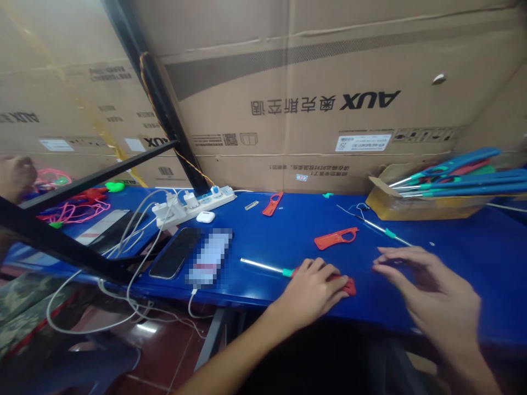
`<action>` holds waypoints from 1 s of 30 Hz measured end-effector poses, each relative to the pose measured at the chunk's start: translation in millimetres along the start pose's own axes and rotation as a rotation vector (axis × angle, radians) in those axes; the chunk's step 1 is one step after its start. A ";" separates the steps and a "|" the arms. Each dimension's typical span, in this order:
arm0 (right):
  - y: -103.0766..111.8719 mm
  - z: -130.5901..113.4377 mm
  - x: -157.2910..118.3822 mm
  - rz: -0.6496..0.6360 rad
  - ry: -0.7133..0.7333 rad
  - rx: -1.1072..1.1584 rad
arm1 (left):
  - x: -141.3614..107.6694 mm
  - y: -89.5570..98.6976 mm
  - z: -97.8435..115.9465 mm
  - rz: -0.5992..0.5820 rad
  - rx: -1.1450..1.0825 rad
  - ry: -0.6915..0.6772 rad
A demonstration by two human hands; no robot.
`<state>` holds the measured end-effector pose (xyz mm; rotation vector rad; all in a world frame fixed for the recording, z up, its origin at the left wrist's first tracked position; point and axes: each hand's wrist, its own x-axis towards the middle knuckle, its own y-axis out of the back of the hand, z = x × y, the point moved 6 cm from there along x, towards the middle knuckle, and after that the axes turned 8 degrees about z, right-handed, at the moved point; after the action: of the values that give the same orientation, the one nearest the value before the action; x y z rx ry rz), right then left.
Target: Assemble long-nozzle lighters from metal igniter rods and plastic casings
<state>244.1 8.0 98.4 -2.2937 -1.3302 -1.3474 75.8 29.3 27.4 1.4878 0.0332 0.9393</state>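
My left hand [315, 288] is closed over a red-handled long-neck lighter [349, 286] near the table's front edge. Its metal tube [263, 266] and green collar [287, 272] stick out to the left. To the right, my right hand [436, 302] is raised with thumb and forefinger pressed together; whatever is between them is too small to make out. Just beyond it lies a metal tube [373, 225] with a green collar and thin wire. A red handle shell [335, 238] rests between and beyond my hands, and another red shell [272, 204] lies farther back.
An open cardboard box [428, 206] of blue-handled lighters stands at the back right. Left are two phones [175, 255], a white earphone case [205, 217] and a power strip [206, 207] with trailing cables. Past a black frame [164, 109], another person's hand [16, 175] shows. Cardboard backs the table.
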 end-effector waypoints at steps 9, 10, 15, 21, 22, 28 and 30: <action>-34.4 3.1 -8.6 -0.501 0.083 -0.059 | -2.1 16.9 -4.2 0.118 -0.033 0.070; -44.7 5.9 -14.1 -0.590 0.101 -0.057 | -5.7 23.3 -8.6 0.134 -0.049 0.091; -87.5 6.5 -36.6 -0.855 0.328 -0.198 | -34.7 50.6 -44.1 0.219 -0.144 0.262; -109.3 3.0 -49.0 -0.900 0.454 -0.239 | -51.5 69.6 -62.5 0.491 -0.246 0.377; -109.9 5.1 -49.6 -0.901 0.427 -0.244 | -51.8 71.4 -61.3 0.521 -0.259 0.375; -101.0 19.7 -41.9 -0.695 0.239 -0.241 | -56.2 81.0 -46.9 0.624 -0.270 0.263; -101.2 20.2 -42.3 -0.674 0.255 -0.247 | -57.3 81.5 -41.1 0.611 -0.236 0.204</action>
<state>171.4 52.5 26.5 -1.7586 -2.0317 -2.0128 -26.1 16.6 60.2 1.1905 -0.3905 1.5266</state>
